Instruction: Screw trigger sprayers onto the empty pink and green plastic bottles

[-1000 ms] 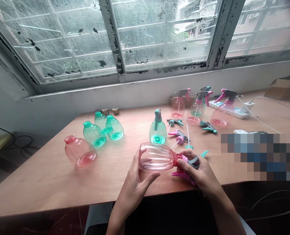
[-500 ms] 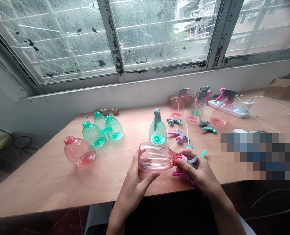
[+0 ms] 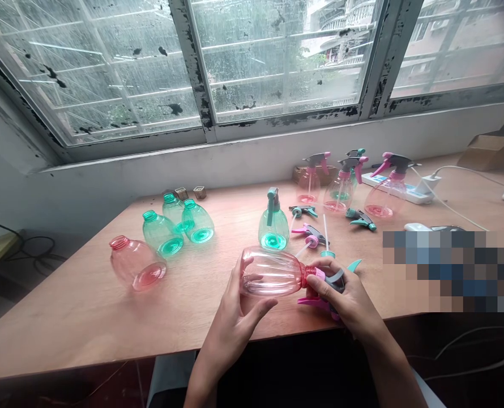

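Observation:
A clear pink spray bottle (image 3: 273, 273) lies sideways in the air over the table's front, its neck toward the right. My left hand (image 3: 239, 311) cups its base, fingers behind and thumb below. At the neck, my right hand (image 3: 345, 294) pinches the pink collar of a grey spray head (image 3: 336, 280), which sits against the bottle's mouth; whether it is fully screwed on, I cannot tell. Below the right hand lies a pink-and-grey spray head (image 3: 315, 304), partly covered. Beyond the bottle stands a green spray bottle (image 3: 273, 226) with its head fitted.
Several headless bottles stand at left, including a pink one (image 3: 137, 263) and a green one (image 3: 198, 221). Loose spray heads (image 3: 311, 233) lie right of centre. Fitted pink bottles (image 3: 379, 195) stand at the back right, near a white power strip (image 3: 398, 190). A window spans the back.
Almost nothing differs. Both hands keep the same hold on the pink bottle and its spray head; the view has shifted very slightly.

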The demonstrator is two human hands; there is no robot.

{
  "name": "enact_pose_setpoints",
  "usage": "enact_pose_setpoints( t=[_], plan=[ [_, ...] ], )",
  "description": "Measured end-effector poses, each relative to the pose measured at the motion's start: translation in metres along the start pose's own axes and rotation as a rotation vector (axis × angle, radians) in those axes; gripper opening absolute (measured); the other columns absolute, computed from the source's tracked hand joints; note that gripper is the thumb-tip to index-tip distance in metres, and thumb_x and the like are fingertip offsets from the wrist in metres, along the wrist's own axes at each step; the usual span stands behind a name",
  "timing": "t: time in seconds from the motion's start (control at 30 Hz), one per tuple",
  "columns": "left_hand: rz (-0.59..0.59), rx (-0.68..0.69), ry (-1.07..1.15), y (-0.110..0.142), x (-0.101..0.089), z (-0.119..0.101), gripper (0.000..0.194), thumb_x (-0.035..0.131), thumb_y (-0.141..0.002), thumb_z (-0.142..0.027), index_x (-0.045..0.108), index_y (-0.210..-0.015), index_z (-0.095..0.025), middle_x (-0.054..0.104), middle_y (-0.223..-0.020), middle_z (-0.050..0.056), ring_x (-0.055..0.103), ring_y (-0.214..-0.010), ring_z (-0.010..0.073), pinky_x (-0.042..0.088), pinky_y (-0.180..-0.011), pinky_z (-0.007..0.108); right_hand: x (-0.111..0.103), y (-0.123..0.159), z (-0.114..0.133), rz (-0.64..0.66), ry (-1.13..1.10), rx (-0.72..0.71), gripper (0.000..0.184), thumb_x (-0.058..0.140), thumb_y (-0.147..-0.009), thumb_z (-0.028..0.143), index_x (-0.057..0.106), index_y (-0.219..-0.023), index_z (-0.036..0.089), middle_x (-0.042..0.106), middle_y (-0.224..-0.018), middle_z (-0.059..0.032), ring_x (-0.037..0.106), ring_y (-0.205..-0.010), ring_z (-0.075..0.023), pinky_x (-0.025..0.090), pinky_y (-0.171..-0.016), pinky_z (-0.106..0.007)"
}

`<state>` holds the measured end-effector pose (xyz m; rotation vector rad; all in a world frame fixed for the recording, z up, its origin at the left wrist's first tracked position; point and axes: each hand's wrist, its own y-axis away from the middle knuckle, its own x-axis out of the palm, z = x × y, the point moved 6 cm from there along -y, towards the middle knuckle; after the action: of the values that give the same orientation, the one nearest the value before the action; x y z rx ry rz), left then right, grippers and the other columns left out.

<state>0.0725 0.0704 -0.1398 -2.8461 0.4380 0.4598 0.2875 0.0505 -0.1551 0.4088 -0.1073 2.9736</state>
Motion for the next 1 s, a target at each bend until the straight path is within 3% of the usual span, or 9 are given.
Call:
enact_pose_setpoints(
  t=[0.77, 1.0],
  plan=[
    [-0.007, -0.01, -0.019, 0.0001, -0.0011, 0.0014, 0.077, 0.068, -0.096, -0.047, 0.028, -0.161, -0.033, 0.045, -0.16, 0.009, 0.049, -0.144, 0.0304, 0.033, -0.124, 0.048, 0.0003, 0.0, -0.0008, 0.013, -0.019, 0.017, 0.043, 0.091, -0.074, 0.052, 0.068, -0.095, 0.022, 0.068, -0.07, 0.0015, 0.064, -0.065, -0.0174, 0.067, -0.064, -0.032],
    [-0.007, 0.001, -0.023, 0.0007, -0.0009, 0.0021, 0.077, 0.068, -0.096, -0.047, 0.028, -0.16, -0.034, 0.044, -0.161, 0.007, 0.046, -0.146, 0.0281, 0.034, -0.123, 0.044, -0.0002, -0.0004, -0.0019, 0.026, -0.052, 0.013, 0.042, 0.092, -0.075, 0.048, 0.068, -0.096, 0.021, 0.069, -0.07, 0.0019, 0.063, -0.066, -0.0166, 0.065, -0.058, -0.027]
  ],
)
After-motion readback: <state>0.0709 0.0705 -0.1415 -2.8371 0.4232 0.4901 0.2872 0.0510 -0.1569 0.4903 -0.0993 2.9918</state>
